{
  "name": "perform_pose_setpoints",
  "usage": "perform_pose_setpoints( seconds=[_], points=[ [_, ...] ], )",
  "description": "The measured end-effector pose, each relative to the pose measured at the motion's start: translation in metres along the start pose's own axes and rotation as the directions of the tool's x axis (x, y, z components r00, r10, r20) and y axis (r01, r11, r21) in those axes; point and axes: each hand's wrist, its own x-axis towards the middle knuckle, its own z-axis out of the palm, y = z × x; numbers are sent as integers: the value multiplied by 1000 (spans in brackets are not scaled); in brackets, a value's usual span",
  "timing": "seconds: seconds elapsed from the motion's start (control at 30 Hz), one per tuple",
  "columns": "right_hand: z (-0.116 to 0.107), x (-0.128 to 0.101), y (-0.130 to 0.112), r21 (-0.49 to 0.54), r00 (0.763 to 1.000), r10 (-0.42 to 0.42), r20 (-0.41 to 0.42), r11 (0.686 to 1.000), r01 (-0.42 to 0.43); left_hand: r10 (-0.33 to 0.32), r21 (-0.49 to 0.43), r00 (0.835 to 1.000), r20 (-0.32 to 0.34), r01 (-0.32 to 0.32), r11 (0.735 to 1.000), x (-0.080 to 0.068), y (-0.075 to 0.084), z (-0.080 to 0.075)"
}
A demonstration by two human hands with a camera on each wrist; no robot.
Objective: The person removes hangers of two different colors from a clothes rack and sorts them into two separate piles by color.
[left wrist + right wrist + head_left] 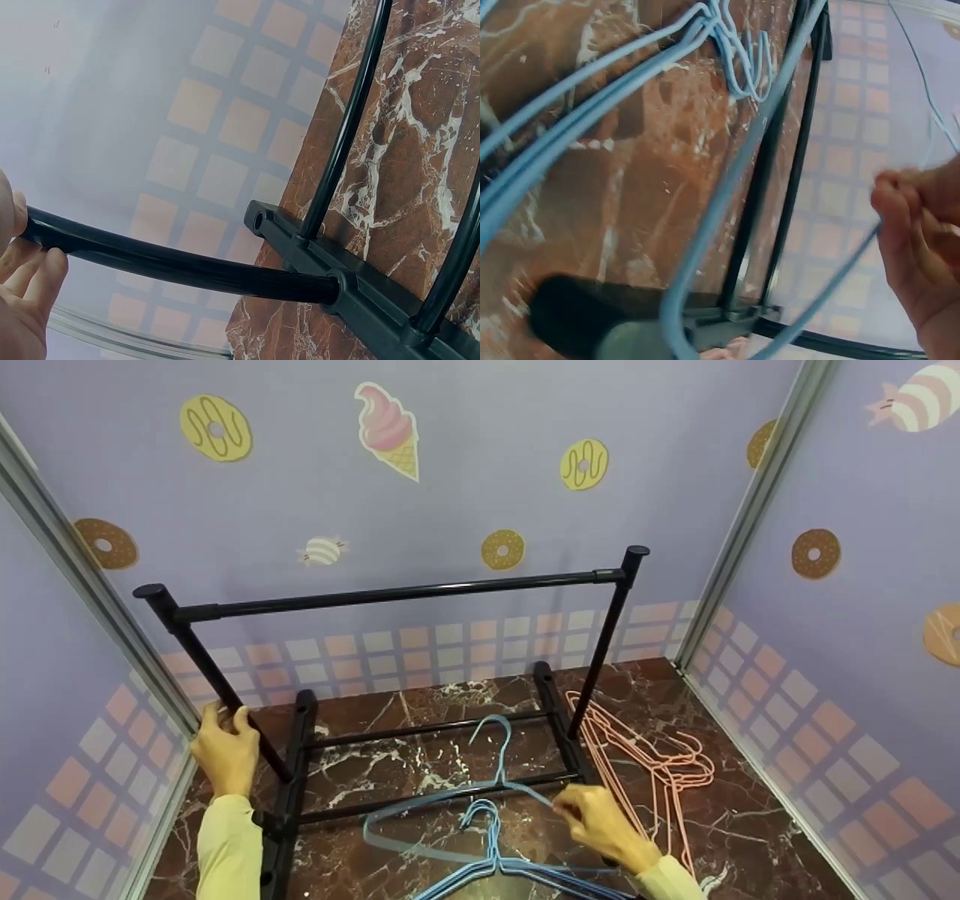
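My left hand [227,746] grips the left upright of a black clothes rack [420,594]; the left wrist view shows its fingers [46,277] around the black tube. A blue hanger [420,802] is raised off the floor, its hook [504,735] pointing up, in front of the rack's lower bars. My right hand [600,821] pinches this hanger by its right shoulder. Below it lie several more blue hangers [491,847], stacked with hooks together, partly cut off by the frame's lower edge. In the right wrist view the held hanger's wire [727,180] crosses close to the camera.
Several pink hangers [667,769] lie in a pile on the marble floor [750,795], right of the rack's base. Patterned walls [465,472] enclose the spot at the back, left and right. The rack's top bar spans between two uprights.
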Motion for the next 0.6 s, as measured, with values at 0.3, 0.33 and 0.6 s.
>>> perform_pose_setpoints(
  seconds=[0.3, 0.33, 0.6],
  points=[
    [12, -19, -1, 99, 958, -71, 279, 994, 45, -3, 9, 1000, -13, 3, 1000, -4, -3, -2],
    [12, -22, -2, 110, 949, -61, 308, 994, 28, -4, 6, 1000, -12, 4, 1000, -4, -2, -2],
    [20, -38, -5, 134, 931, -36, 364, 991, -14, 5, 0, 1000, -12, -5, 1000, 0, 2, -1]
  ],
)
